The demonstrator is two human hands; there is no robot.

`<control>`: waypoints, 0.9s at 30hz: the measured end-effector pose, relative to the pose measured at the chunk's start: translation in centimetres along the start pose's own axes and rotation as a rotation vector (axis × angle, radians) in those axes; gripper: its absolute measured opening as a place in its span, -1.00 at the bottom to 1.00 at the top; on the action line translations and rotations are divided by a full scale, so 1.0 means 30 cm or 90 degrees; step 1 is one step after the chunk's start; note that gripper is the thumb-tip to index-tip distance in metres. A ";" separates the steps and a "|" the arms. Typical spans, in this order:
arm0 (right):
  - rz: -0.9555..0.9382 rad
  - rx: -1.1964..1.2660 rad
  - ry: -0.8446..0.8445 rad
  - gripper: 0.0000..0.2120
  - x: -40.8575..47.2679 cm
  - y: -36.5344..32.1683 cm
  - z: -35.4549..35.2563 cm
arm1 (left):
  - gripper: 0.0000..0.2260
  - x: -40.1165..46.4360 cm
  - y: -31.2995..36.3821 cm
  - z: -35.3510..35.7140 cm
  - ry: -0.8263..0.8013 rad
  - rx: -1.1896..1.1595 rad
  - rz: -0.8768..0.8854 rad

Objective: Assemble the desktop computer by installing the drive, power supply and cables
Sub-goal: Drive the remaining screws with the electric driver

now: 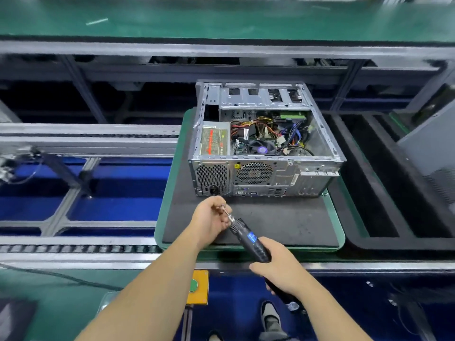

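The case (pixel 266 139) lies on its side on a dark pad (pixel 270 222), open top up, rear panel facing the person. Inside it, the power supply (pixel 215 139) sits in the near left corner, loose coloured cables (pixel 275 129) sprawl over the board, and the drive cage (pixel 258 97) spans the far end.

Just in front of the case, the right hand (pixel 280 269) is wrapped round the body of an electric screwdriver (pixel 251 239), bit pointing up and left. The left hand (pixel 211 220) has its fingers curled round the bit (pixel 227 214), pinching at the tip; whether a screw is there I cannot tell.

The driver looks rigid and fairly light, best held mid-body as now. The case looks heavy, with thin sheet-metal edges likely sharp, so it is better steadied by its rear frame. The cables are soft and should be taken by their plugs. A screw would be tiny and slippery, easily dropped into the case.
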State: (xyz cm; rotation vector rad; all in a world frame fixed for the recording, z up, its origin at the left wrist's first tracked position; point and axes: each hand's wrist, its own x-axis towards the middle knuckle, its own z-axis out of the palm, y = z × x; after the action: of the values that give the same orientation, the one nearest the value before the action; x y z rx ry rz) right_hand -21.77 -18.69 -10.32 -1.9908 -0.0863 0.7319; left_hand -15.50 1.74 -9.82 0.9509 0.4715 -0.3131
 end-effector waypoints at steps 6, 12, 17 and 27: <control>0.002 -0.003 0.006 -0.74 -0.006 -0.023 0.007 | -0.90 -0.004 0.004 -0.005 -0.020 -0.065 0.022; 0.001 -0.006 0.007 -0.74 -0.008 -0.033 0.009 | -0.92 -0.014 0.014 -0.010 -0.038 -0.018 0.018; 0.026 0.018 -0.029 -0.72 -0.014 -0.042 0.010 | -0.91 -0.017 0.015 -0.031 -0.064 0.004 0.029; 0.060 0.171 -0.122 -0.70 -0.029 -0.056 0.027 | -0.83 -0.024 0.043 -0.028 -0.031 0.077 0.060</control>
State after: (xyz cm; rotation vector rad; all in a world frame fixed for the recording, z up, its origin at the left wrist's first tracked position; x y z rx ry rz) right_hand -22.50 -17.50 -8.82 -1.6756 -0.0070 0.9423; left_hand -15.74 3.20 -8.95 1.0779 0.3657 -0.2817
